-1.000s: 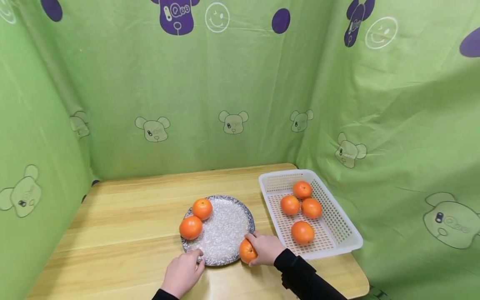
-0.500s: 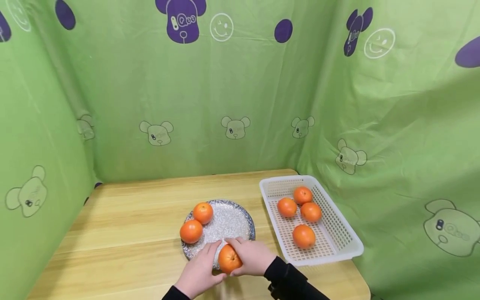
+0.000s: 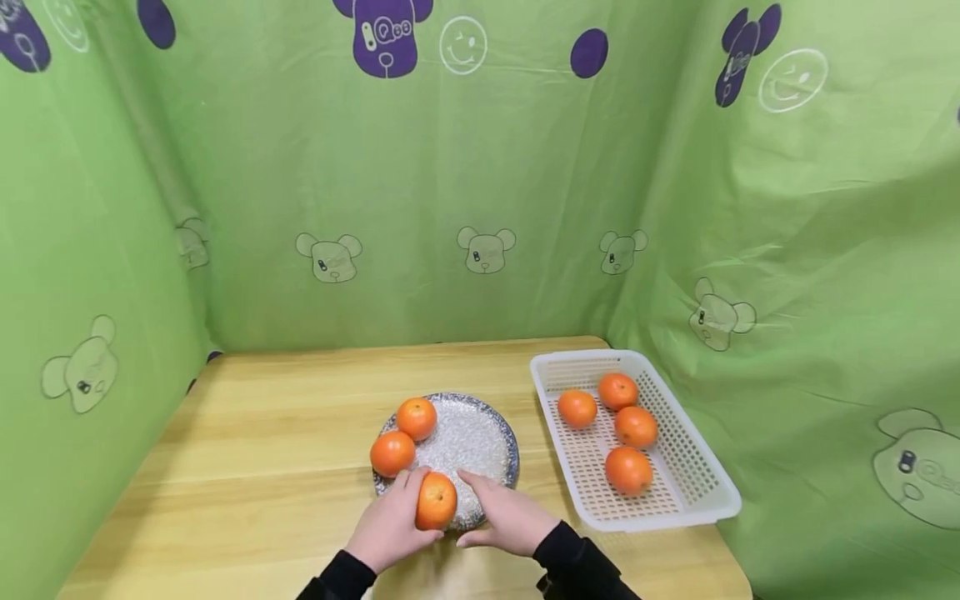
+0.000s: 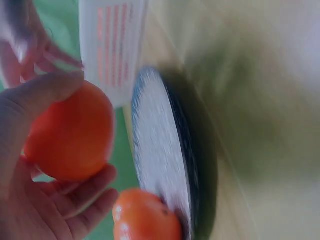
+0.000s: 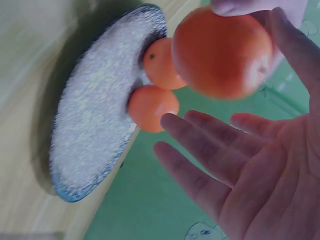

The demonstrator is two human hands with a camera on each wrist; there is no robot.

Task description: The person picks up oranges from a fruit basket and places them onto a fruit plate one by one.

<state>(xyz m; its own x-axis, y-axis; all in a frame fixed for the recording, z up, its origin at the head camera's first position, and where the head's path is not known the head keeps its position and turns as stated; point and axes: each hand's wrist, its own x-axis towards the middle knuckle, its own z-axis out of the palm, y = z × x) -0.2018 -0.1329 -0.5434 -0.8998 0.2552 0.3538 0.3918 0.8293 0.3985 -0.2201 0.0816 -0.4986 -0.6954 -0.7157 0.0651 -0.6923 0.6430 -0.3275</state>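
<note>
My left hand (image 3: 388,523) grips an orange (image 3: 437,502) above the near edge of a round speckled plate (image 3: 476,446). In the left wrist view, the thumb lies over the top of this orange and the fingers are beneath it. My right hand (image 3: 513,515) is just to the right, its fingers spread and apart from the fruit. The right wrist view shows its palm and fingers (image 5: 200,190) holding nothing. Two more oranges, a nearer one (image 3: 392,453) and a farther one (image 3: 417,418), sit side by side on the plate's left part.
A white perforated plastic basket (image 3: 573,492) stands to the right of the plate with several oranges (image 3: 628,471) in it. The wooden table (image 3: 285,433) is bounded by green patterned cloth (image 3: 420,308) at the back and both sides.
The right hand brought the orange leftward from the plate's right edge. Both hands then held it; now the left hand alone has it and the right has let go. The view shifted slightly.
</note>
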